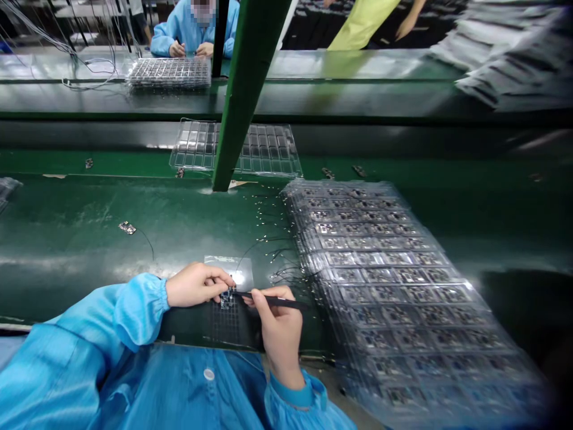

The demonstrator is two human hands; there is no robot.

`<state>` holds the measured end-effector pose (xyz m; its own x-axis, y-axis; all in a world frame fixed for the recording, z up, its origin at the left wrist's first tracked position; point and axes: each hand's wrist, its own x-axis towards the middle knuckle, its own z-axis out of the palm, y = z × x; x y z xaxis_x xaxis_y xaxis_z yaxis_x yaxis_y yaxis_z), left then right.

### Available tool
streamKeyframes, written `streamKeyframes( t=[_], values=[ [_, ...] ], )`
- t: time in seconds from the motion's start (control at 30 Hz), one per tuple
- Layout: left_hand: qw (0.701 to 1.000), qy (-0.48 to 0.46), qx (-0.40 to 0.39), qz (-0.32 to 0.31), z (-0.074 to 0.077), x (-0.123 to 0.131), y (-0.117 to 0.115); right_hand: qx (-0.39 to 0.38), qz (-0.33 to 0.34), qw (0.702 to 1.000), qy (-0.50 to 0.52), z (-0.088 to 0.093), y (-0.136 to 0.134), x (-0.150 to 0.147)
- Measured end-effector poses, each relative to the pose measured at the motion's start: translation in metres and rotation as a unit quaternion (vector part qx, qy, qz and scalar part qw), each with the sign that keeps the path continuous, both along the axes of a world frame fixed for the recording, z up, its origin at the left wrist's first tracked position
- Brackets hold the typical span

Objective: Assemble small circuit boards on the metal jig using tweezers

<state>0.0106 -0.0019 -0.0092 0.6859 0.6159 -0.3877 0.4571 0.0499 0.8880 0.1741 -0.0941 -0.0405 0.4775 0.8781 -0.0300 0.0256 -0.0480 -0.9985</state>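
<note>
Near the front edge of the green table, my left hand [199,285] pinches the upper left of a small circuit board [227,299]. My right hand [281,322] is closed round black tweezers [277,301], whose tips point left and meet the board's right side. Under the board lies a small sheet [245,270], clear at the top and dark with a grid lower down. A thin dark cable curves up from the board. Several cables with small metal ends [277,255] lie to the right, beside the stacked trays.
Stacked clear trays of circuit boards [380,276] fill the right side. A green post [244,89] rises in the middle, before an open clear tray [268,146]. One board [127,227] with a cable lies left. Across the line, a person in blue [181,30] works.
</note>
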Motion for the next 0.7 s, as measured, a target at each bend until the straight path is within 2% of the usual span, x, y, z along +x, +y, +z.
streamKeyframes(
  t=[0.27, 0.5, 0.7],
  values=[
    [1.0, -0.009, 0.019, 0.019, -0.0003, 0.0003, 0.0, -0.003, -0.005, 1.0, 0.002, 0.0005, -0.0002, 0.0006],
    [0.999, -0.012, -0.042, 0.031, -0.0009, 0.0016, -0.0024, -0.004, -0.007, 1.0, 0.005, 0.0012, -0.0001, -0.0003],
    [1.0, -0.011, -0.012, 0.009, -0.0014, 0.001, -0.0025, -0.004, -0.002, 1.0, 0.011, 0.0001, -0.0004, -0.0005]
  ],
)
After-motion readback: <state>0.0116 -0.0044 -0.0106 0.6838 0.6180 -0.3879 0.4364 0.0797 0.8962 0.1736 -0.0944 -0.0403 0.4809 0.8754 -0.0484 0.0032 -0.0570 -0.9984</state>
